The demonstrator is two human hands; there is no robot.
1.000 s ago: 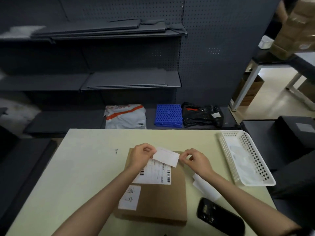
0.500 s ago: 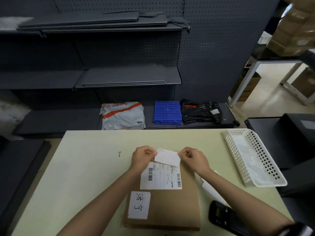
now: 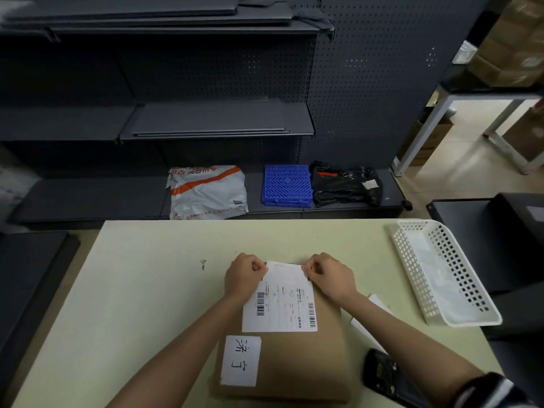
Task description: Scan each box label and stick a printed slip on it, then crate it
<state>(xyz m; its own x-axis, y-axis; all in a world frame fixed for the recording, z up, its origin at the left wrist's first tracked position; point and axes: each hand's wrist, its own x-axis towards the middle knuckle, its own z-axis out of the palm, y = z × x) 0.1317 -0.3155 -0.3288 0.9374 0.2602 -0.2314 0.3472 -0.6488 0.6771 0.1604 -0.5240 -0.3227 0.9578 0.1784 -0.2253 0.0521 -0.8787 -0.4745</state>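
Observation:
A flat brown cardboard box lies on the pale table. It carries a white shipping label with barcodes and a smaller white sticker with handwriting. Over the box's far edge I hold a small white printed slip. My left hand pinches its left end and my right hand pinches its right end. A black handheld scanner lies on the table by my right forearm.
A white perforated plastic basket stands at the table's right. White paper strips lie under my right forearm. Dark shelving behind the table holds a white mailer bag, a blue plastic grid and a black bag.
The slip has come down from tilted above the label to nearly flat at the box's far edge, with my two hands closer together. The camera has tipped downward.

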